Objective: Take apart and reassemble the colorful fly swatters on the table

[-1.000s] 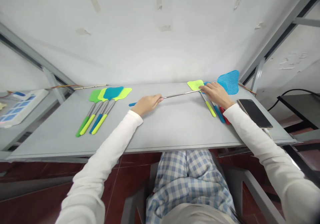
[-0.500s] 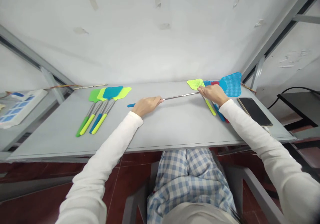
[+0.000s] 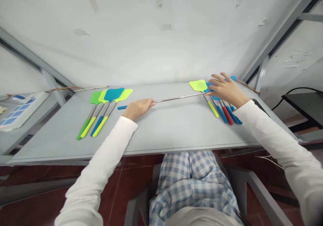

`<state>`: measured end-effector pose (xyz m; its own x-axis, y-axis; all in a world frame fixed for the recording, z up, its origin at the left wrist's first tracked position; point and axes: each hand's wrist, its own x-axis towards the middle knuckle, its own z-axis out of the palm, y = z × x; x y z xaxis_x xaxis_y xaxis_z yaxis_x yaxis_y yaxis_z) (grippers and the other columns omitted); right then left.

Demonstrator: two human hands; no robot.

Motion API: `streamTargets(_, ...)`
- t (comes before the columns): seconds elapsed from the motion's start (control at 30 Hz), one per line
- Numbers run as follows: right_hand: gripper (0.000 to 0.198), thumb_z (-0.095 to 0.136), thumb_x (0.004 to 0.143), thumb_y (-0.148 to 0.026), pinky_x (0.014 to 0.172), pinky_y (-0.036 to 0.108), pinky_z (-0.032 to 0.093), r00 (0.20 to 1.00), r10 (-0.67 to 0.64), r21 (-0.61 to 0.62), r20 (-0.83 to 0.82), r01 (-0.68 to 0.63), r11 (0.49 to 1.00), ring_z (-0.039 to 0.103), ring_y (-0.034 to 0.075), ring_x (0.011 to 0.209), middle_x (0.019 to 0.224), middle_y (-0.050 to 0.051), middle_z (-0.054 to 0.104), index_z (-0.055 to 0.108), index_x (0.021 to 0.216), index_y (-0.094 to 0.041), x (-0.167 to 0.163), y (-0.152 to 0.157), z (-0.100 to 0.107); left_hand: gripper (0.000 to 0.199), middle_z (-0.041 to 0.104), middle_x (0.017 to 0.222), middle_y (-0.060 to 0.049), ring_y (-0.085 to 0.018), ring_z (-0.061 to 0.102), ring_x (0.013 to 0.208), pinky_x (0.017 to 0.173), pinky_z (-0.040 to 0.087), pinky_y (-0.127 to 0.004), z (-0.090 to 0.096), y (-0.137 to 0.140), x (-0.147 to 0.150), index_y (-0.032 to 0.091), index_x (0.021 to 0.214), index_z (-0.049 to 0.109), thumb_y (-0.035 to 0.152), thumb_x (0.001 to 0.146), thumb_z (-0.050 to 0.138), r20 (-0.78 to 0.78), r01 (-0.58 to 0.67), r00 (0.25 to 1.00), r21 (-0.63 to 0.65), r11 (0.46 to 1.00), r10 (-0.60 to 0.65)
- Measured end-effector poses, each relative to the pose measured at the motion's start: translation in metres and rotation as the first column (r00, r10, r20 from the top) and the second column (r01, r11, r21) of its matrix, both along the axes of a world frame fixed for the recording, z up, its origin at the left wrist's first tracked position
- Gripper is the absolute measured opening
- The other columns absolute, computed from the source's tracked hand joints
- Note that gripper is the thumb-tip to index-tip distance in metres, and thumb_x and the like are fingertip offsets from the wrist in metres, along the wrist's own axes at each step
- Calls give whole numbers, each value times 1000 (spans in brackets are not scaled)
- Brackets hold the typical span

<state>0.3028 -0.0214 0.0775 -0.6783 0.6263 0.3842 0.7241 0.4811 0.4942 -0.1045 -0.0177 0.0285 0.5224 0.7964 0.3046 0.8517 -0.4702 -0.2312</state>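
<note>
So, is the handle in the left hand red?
No, the handle end sticking out of the left hand is blue; a red handle lies over on the right side of the table.

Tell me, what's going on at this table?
A seated person in white sleeves has a blue-handled flyswatter with a thin metal shaft crosswise over the flat grey table. The left grip is closed around its handle end; the right grip, fingers spread, is at the other end, though whether it pinches anything is unclear. To the left, four green, yellow-green and blue swatters lie overlapping; to the right lie more swatters with yellow-green, blue and red handles.
</note>
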Motion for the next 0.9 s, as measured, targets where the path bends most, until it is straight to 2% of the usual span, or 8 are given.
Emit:
streamTargets(0.2,26,45,97,-39,99,43,31,1000,5,-30,30,-4,1000,51,23,110,103,7,64,66,94,-22,20,0,-2,64,67,78,-11,-22,65,75,58,38,-31,4,-2,-18,22,92,64,61,96,13,52,-40,998,-47,998,43)
streamTargets(0.37,27,46,97,-39,95,41,31,994,-91,-46,-54,89,995,52,22,100,99,7,64,68,95,-25,48,3,2,62,68,81,-12,-22,64,74,59,37,-31,3,-7,-36,23,92,64,61,95,16,84,-67,994,-63,996,72)
streamTargets(0.53,26,48,97,-40,91,38,27,989,-144,-1,-38,144,990,49,22,99,104,12,64,67,99,-23,64,2,8,59,71,86,-12,-23,67,79,60,39,-30,5,-7,-29,21,95,64,58,97,18,110,-57,992,-27,998,59)
streamTargets(0.63,24,52,95,-39,84,36,28,970,-238,12,-44,239,971,49,22,89,95,13,65,68,100,-21,70,3,12,54,72,93,-11,-23,67,85,64,42,-30,7,-3,-19,21,102,63,56,98,22,162,-3,987,-42,999,10)
streamTargets(0.73,27,57,93,-36,76,34,28,920,-352,-2,-171,357,934,50,22,83,90,14,65,68,108,-17,81,5,15,47,72,101,-9,-22,67,91,70,44,-28,10,1,-19,22,108,61,53,97,28,175,38,984,-103,994,-20)
streamTargets(0.83,26,61,90,-36,74,34,29,877,-415,-22,-241,423,906,52,23,85,93,16,66,72,100,-15,98,9,14,41,73,104,-8,-21,68,94,72,44,-28,9,2,-30,24,106,61,52,96,32,142,5,990,-152,988,17)
streamTargets(0.9,21,62,90,-33,76,34,29,882,-408,-44,-235,409,911,53,22,88,98,16,68,73,96,-17,108,11,10,39,73,103,-7,-21,68,91,69,43,-27,4,-1,-39,25,105,61,51,95,34,110,-41,992,-158,987,59)
